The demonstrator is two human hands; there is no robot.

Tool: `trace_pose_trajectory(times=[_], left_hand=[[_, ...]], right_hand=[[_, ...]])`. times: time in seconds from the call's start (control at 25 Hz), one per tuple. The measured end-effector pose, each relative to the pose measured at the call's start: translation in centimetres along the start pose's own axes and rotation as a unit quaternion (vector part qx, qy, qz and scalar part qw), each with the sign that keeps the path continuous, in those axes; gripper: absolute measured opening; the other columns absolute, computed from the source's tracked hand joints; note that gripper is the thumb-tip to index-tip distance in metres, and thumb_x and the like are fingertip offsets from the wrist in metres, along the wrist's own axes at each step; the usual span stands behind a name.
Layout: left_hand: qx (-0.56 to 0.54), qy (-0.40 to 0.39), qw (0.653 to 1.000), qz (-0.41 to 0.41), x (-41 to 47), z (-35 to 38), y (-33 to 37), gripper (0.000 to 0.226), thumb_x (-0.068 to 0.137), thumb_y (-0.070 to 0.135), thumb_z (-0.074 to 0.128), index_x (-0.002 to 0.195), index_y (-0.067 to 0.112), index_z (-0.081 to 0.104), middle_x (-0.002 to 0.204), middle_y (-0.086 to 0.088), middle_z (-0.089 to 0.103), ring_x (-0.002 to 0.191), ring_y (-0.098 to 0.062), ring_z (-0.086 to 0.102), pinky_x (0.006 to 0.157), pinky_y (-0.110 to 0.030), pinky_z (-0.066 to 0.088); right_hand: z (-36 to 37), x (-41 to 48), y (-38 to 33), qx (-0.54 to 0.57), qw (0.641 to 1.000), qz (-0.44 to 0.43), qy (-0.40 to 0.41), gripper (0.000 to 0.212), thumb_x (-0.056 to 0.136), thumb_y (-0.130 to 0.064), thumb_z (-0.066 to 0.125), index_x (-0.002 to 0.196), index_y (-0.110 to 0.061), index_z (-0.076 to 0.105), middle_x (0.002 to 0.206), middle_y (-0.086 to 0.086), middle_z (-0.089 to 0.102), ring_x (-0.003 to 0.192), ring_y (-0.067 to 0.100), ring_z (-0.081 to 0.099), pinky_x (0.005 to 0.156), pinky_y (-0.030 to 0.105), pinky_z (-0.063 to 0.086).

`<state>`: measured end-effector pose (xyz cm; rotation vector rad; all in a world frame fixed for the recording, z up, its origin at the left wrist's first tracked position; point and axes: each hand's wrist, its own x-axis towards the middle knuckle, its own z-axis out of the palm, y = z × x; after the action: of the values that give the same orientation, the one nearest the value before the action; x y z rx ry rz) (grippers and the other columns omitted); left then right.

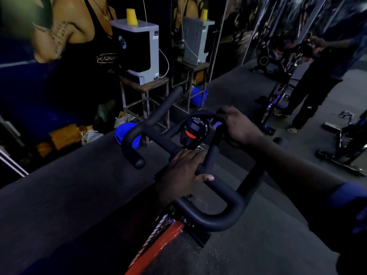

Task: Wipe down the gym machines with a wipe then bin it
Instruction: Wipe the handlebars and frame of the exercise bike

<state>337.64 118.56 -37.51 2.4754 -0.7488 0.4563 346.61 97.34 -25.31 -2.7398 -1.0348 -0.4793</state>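
Left hand (184, 171) curled over bar (218, 219) | right hand (238, 128) pinching what looks like the wipe (216, 123), beside console (195, 133) | risk: loose pinch drops wipe; damp rubbing could seep into console.

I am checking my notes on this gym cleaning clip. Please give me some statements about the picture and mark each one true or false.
1. The right hand holds a pale wipe beside the bike console. True.
2. The left hand hangs free, away from the bike. False: it grips the black handlebar.
3. The bike frame is green. False: it is red-orange.
4. A yellow cup stands on top of the grey dispenser. True.
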Motion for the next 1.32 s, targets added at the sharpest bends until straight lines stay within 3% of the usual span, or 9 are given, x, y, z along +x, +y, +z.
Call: trace_pose_trajectory(times=[0.28,0.44,0.56,0.76,0.84,0.96,1.16,1.24,1.32], left_hand=[[0.013,0.009,1.000,0.007,-0.1,0.1,0.0,0.082,0.089,0.073,0.052,0.147,0.014,0.053,0.142,0.001,0.061,0.131,-0.019,0.050,0.117,-0.037,0.034],[0.005,-0.006,1.000,-0.002,0.0,0.1,0.0,0.083,0.089,0.075,0.051,0.148,0.016,0.051,0.142,0.001,0.060,0.132,-0.020,0.050,0.119,-0.039,0.033],[-0.001,-0.009,1.000,-0.005,0.0,-0.1,0.0,0.082,0.089,0.074,0.053,0.147,0.016,0.052,0.139,0.001,0.062,0.130,-0.021,0.051,0.116,-0.040,0.037],[0.009,0.029,0.999,0.010,-0.2,0.5,0.1,0.079,0.090,0.071,0.054,0.142,0.011,0.057,0.132,-0.005,0.066,0.125,-0.025,0.054,0.114,-0.045,0.042],[0.005,0.031,0.999,0.014,-0.2,0.8,-0.2,0.078,0.091,0.070,0.055,0.141,0.011,0.057,0.129,-0.004,0.066,0.123,-0.026,0.056,0.114,-0.047,0.042],[0.004,0.020,1.000,0.018,0.0,0.7,-0.3,0.077,0.092,0.073,0.054,0.142,0.014,0.056,0.126,0.000,0.066,0.122,-0.025,0.057,0.113,-0.047,0.041],[0.011,0.008,1.000,0.000,0.1,0.8,-0.5,0.078,0.090,0.073,0.058,0.143,0.015,0.057,0.126,0.001,0.066,0.121,-0.026,0.058,0.112,-0.048,0.041],[0.005,0.022,1.000,-0.002,0.3,0.9,-0.5,0.081,0.087,0.072,0.059,0.141,0.012,0.060,0.123,-0.001,0.068,0.118,-0.027,0.060,0.110,-0.047,0.044],[-0.002,0.038,0.999,-0.002,0.4,1.1,-0.5,0.083,0.085,0.073,0.060,0.139,0.010,0.063,0.120,0.000,0.070,0.115,-0.027,0.062,0.105,-0.045,0.047]], right_hand=[[-0.6,-2.7,-1.5,0.022,0.996,0.088,0.021,0.049,0.093,-0.031,0.044,0.134,-0.024,0.069,0.141,0.003,0.066,0.121,0.027,0.067,0.095,0.041,0.057],[-1.4,-3.4,-1.2,-0.054,0.996,0.070,0.013,0.051,0.092,-0.032,0.040,0.134,-0.026,0.068,0.134,0.006,0.069,0.110,0.030,0.072,0.082,0.040,0.061],[-1.2,0.3,-1.0,0.008,0.998,0.068,-0.004,0.038,0.102,-0.034,0.044,0.127,-0.020,0.069,0.135,0.005,0.068,0.122,0.025,0.067,0.099,0.038,0.055],[-0.9,-2.8,-1.9,0.024,0.997,0.067,-0.006,0.046,0.105,-0.034,0.031,0.139,-0.026,0.061,0.146,-0.001,0.061,0.129,0.024,0.063,0.101,0.043,0.054],[-0.6,-5.5,-2.5,0.041,0.997,0.064,-0.015,0.047,0.100,-0.017,0.041,0.142,-0.029,0.058,0.150,0.000,0.057,0.131,0.024,0.061,0.099,0.041,0.053],[-0.6,-7.6,-3.0,0.030,0.999,0.039,0.001,0.056,0.090,-0.002,0.055,0.138,-0.030,0.064,0.144,0.000,0.063,0.123,0.024,0.066,0.093,0.038,0.056],[-2.3,-1.0,-1.3,0.095,0.992,0.049,0.059,0.025,0.102,-0.032,0.049,0.124,-0.028,0.062,0.119,-0.004,0.069,0.109,0.020,0.066,0.092,0.040,0.054],[-0.8,-1.1,-1.3,0.102,0.993,0.032,0.045,0.013,0.101,-0.024,0.049,0.108,-0.028,0.060,0.111,-0.016,0.061,0.095,0.006,0.059,0.087,0.040,0.055],[0.5,-3.5,-1.2,0.087,0.995,0.028,0.044,0.030,0.099,-0.005,0.050,0.112,-0.030,0.062,0.123,-0.025,0.057,0.107,0.000,0.060,0.086,0.035,0.050]])
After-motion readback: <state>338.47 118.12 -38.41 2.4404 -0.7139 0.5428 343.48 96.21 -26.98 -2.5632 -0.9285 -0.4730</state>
